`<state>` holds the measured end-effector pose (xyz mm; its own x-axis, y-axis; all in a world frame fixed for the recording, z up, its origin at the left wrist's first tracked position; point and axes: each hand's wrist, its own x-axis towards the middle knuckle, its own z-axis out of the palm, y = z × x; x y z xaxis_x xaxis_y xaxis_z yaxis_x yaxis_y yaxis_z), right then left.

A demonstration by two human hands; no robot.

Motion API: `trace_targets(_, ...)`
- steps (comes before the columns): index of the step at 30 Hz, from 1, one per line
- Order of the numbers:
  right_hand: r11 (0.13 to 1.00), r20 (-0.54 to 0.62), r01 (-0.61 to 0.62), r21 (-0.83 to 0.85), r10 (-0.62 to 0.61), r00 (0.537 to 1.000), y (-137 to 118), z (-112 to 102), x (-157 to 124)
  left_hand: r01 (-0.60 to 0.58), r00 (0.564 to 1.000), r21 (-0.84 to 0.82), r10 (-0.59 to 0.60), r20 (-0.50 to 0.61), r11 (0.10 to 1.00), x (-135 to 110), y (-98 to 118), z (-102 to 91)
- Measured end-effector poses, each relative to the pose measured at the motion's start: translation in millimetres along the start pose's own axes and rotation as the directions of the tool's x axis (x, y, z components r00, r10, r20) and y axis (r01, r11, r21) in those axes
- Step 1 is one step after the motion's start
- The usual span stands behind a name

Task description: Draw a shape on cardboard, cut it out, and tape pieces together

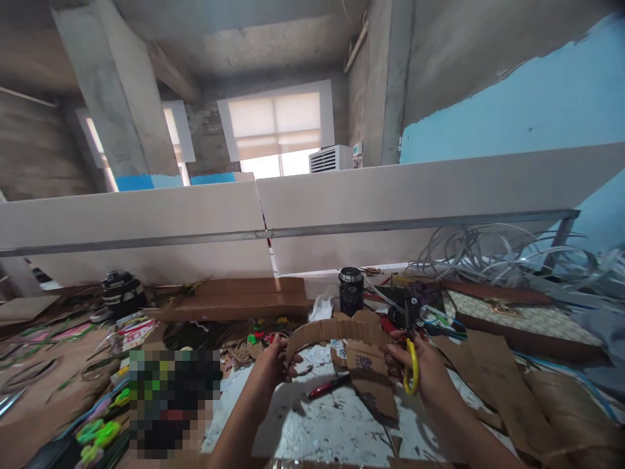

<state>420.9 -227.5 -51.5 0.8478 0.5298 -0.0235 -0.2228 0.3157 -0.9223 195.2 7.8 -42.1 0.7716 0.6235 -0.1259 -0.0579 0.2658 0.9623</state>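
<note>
My left hand (274, 362) is closed on the left end of a curved strip of brown cardboard (336, 329). The cardboard piece arches over to the right and hangs down in a wider flap with printing on it. My right hand (424, 369) grips yellow-handled scissors (411, 365), whose blades point up at the cardboard's right part. Both hands are held just above a white, paint-marked work surface (322, 423).
A red-handled tool (328, 386) lies on the surface under the cardboard. A black jar (351, 290) stands behind it, another dark pot (118, 293) at the far left. Cardboard scraps (488, 371), a patterned bag (517, 319), tangled white strips (493, 254) and colourful clutter surround me. A white partition (312, 221) backs the bench.
</note>
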Motion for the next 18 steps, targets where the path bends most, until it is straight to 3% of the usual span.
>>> trace_targets(10, 0.996, 0.049, -0.079, -0.029, 0.08, 0.996, 6, 5, -7, -0.079, 0.996, -0.036, 0.077, -0.044, 0.996, 1, -5, -17.9)
trace_targets(18, 0.987, 0.102, 0.007, -0.158, 0.009, 0.995, 11, 3, 1, -0.043, 0.998, -0.052, 0.041, -0.042, 0.998, 17, -19, -22.3)
